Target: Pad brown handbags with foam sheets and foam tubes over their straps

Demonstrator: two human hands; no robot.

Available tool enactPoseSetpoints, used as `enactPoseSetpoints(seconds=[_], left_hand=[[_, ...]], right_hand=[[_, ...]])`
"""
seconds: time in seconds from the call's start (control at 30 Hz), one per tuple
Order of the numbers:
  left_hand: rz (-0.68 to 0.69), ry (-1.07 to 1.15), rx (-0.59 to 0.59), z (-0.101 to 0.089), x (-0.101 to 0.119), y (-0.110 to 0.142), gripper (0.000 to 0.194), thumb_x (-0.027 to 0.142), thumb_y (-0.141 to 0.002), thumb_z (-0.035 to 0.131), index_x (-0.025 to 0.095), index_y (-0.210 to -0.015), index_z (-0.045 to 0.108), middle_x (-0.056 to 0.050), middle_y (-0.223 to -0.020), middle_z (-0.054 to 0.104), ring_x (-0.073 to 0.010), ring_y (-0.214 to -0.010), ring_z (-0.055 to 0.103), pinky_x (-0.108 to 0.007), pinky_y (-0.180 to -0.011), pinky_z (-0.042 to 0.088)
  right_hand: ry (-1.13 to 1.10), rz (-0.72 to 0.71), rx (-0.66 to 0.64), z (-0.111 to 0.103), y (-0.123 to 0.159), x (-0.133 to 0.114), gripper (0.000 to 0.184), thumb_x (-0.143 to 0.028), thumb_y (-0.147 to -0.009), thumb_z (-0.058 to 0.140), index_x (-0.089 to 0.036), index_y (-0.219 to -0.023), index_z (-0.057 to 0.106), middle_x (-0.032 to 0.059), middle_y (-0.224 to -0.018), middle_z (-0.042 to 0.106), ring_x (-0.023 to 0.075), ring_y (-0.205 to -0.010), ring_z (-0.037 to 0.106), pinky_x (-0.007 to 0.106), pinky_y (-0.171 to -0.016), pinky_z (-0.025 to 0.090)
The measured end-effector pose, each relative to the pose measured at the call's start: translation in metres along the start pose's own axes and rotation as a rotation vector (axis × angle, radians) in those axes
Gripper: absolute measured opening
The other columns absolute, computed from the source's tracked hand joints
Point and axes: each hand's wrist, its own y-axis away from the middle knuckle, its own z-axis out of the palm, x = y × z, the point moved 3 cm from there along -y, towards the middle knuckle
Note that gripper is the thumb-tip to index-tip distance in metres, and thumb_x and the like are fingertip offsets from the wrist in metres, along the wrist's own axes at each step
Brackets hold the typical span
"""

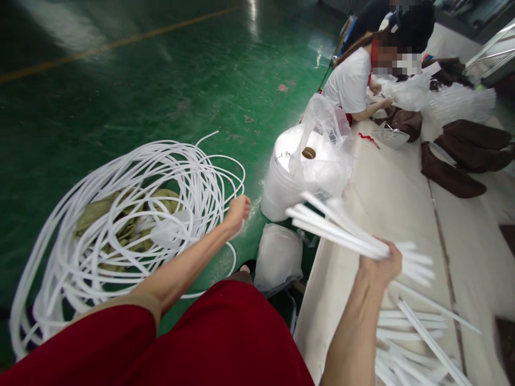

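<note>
My right hand (380, 265) is closed around a bundle of cut white tube pieces (341, 228), held above the near edge of a cream-covered table (386, 198). More cut white tube pieces (418, 332) lie on the table below it. My left hand (238, 210) reaches out to the left over a large loose coil of white tubing (120, 230) on the green floor; its fingers are curled shut, seemingly on a strand of the tubing. The coil lies partly over an olive cloth (116, 214).
A white sack with a clear plastic bag (317, 155) stands by the table's edge, another white bag (277, 257) below it. A person in a white shirt (350, 80) works at the far end of the table. Dark brown fabric pieces (462, 155) lie on the right.
</note>
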Motion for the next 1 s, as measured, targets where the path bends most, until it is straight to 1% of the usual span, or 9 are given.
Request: enactPoseSetpoints(seconds=[0.07, 0.13, 0.2, 0.3, 0.4, 0.63, 0.8, 0.87, 1.0], left_hand=[[0.034, 0.100, 0.064, -0.005, 0.022, -0.012, 0.033, 0.046, -0.097, 0.049, 0.014, -0.088, 0.055, 0.004, -0.067, 0.047, -0.0066, -0.049, 0.038, -0.020, -0.047, 0.036], [0.101, 0.183, 0.043, 0.014, 0.049, -0.018, 0.033, 0.044, -0.099, 0.044, 0.015, -0.086, 0.053, 0.005, -0.063, 0.044, -0.0061, -0.046, 0.037, -0.019, -0.045, 0.034], [0.176, 0.245, -0.053, 0.052, 0.077, -0.017, 0.032, 0.044, -0.097, 0.046, 0.015, -0.085, 0.053, 0.003, -0.064, 0.050, -0.0071, -0.050, 0.046, -0.020, -0.049, 0.039], [0.279, 0.375, -0.312, 0.115, 0.111, -0.004, 0.035, 0.050, -0.092, 0.054, 0.015, -0.091, 0.055, -0.005, -0.082, 0.066, -0.0143, -0.071, 0.065, -0.027, -0.068, 0.052], [0.333, 0.431, -0.483, 0.144, 0.128, 0.010, 0.037, 0.053, -0.092, 0.054, 0.017, -0.097, 0.056, -0.009, -0.100, 0.070, -0.0203, -0.090, 0.068, -0.034, -0.084, 0.052], [0.471, 0.206, -0.401, 0.145, 0.129, 0.020, 0.035, 0.047, -0.097, 0.043, 0.016, -0.100, 0.061, -0.006, -0.104, 0.067, -0.0192, -0.102, 0.060, -0.032, -0.096, 0.043], [0.455, 0.077, -0.548, 0.135, 0.126, 0.010, 0.038, 0.050, -0.094, 0.049, 0.016, -0.103, 0.063, -0.005, -0.101, 0.064, -0.0187, -0.098, 0.057, -0.029, -0.088, 0.044], [0.357, 0.019, -0.641, 0.119, 0.108, 0.003, 0.037, 0.051, -0.090, 0.055, 0.017, -0.097, 0.068, -0.005, -0.101, 0.066, -0.0201, -0.098, 0.059, -0.028, -0.087, 0.045], [0.085, -0.070, -0.778, 0.076, 0.045, 0.003, 0.038, 0.055, -0.077, 0.069, 0.017, -0.076, 0.070, -0.005, -0.080, 0.070, -0.0212, -0.078, 0.063, -0.029, -0.075, 0.049]], right_hand=[[-0.007, -0.035, 0.039, -0.022, 0.001, -0.013, 0.015, -0.015, -0.055, 0.065, -0.020, -0.061, 0.052, -0.0086, -0.054, 0.052, 0.0089, -0.051, 0.054, 0.024, -0.061, 0.057], [0.089, 0.037, -0.043, -0.018, 0.012, -0.011, 0.028, -0.013, -0.051, 0.072, -0.017, -0.077, 0.064, -0.0057, -0.060, 0.062, 0.0109, -0.054, 0.058, 0.027, -0.063, 0.058], [0.237, 0.156, -0.210, 0.008, 0.035, 0.007, 0.046, -0.011, -0.048, 0.079, -0.013, -0.092, 0.067, -0.0008, -0.068, 0.068, 0.0153, -0.058, 0.063, 0.033, -0.066, 0.059], [0.280, 0.314, -0.411, 0.056, 0.072, 0.041, 0.050, -0.012, -0.049, 0.083, -0.013, -0.097, 0.068, 0.0042, -0.080, 0.073, 0.0240, -0.074, 0.070, 0.039, -0.071, 0.060], [0.220, 0.318, -0.453, 0.081, 0.090, 0.059, 0.051, -0.016, -0.052, 0.085, -0.013, -0.100, 0.069, 0.0071, -0.090, 0.075, 0.0280, -0.085, 0.071, 0.043, -0.074, 0.060], [0.191, 0.289, -0.435, 0.082, 0.094, 0.074, 0.057, -0.017, -0.054, 0.083, -0.015, -0.109, 0.069, 0.0043, -0.096, 0.074, 0.0237, -0.088, 0.069, 0.040, -0.083, 0.058], [0.197, 0.283, -0.406, 0.089, 0.082, 0.081, 0.047, -0.016, -0.053, 0.079, -0.015, -0.099, 0.070, 0.0003, -0.079, 0.072, 0.0212, -0.078, 0.069, 0.037, -0.083, 0.057], [0.172, 0.297, -0.417, 0.089, 0.066, 0.075, 0.035, -0.019, -0.057, 0.076, -0.014, -0.090, 0.070, 0.0000, -0.072, 0.069, 0.0191, -0.069, 0.067, 0.038, -0.080, 0.058], [0.099, 0.312, -0.321, 0.079, 0.020, 0.051, 0.023, -0.016, -0.057, 0.073, -0.014, -0.078, 0.064, -0.0004, -0.070, 0.066, 0.0170, -0.068, 0.066, 0.037, -0.079, 0.060]])
